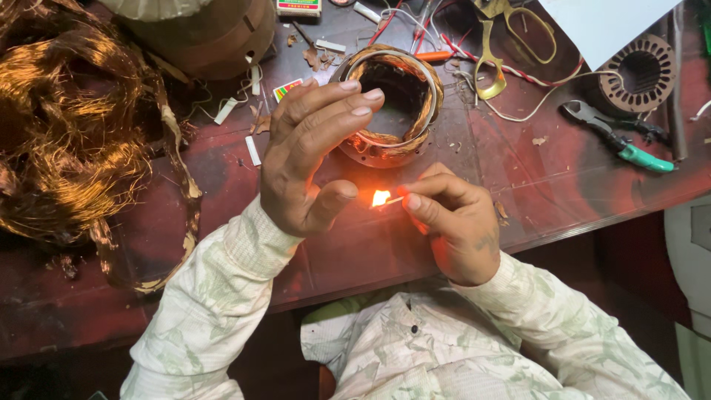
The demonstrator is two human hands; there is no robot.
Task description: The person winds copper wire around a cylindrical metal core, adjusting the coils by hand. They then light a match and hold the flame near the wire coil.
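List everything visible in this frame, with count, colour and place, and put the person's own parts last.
lit match: 1, orange flame, pinched in the right hand
wound stator: 1, copper windings, table centre
bare stator core: 1, dark, top right
loose copper wire: 1 tangled heap, golden, left
scissors: 1, yellowish handles, top centre
pliers: 1, green handles, right
matchbox: 1, top edge
table: 1, dark red
left hand: 1, open, cupped beside the flame
right hand: 1, holding the match
sleeves: 2, pale patterned
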